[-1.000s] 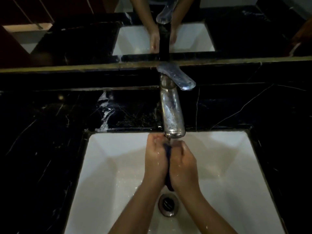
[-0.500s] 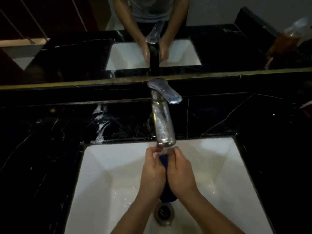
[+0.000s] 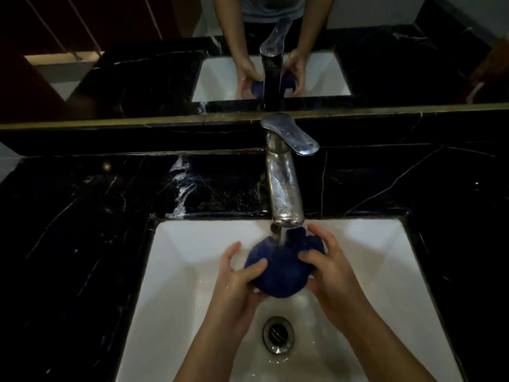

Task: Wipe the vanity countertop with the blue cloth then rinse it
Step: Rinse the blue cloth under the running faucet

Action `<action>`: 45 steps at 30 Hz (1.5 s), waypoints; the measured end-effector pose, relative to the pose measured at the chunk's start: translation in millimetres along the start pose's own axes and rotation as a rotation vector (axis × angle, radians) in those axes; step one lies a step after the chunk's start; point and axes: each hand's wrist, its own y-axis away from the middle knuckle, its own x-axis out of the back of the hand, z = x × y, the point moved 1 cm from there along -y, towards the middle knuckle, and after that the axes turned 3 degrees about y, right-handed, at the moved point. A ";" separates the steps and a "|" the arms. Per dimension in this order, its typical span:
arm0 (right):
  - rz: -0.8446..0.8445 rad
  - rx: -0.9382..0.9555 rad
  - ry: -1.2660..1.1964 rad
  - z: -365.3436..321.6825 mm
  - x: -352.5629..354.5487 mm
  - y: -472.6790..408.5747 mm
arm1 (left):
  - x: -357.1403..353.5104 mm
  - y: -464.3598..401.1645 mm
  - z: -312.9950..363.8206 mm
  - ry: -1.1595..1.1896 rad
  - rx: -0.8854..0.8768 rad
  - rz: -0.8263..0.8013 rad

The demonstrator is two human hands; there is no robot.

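Black white-veined marble worktop point(image 3: 82, 230) w/ a white rectangular basin point(image 3: 176, 260). We hold the bunched dark-blue cloth point(image 3: 278, 268) over it, under water from the chrome tap point(image 3: 285, 188); left grip point(image 3: 237, 285) & right grip point(image 3: 330, 274) both curled round the cloth, above the round metal drain point(image 3: 278, 334).
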 end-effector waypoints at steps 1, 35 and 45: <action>-0.032 0.010 0.107 -2.7 4.1 2.5 | 0.9 -2.2 7.4 0.002 -0.074 0.027; 0.102 0.371 0.684 -2.5 -44.5 10.8 | -41.5 4.0 6.3 -0.380 -0.367 -0.067; 0.185 0.292 0.594 6.4 -43.1 -9.1 | -44.1 -10.3 -2.9 -0.511 -0.463 -0.045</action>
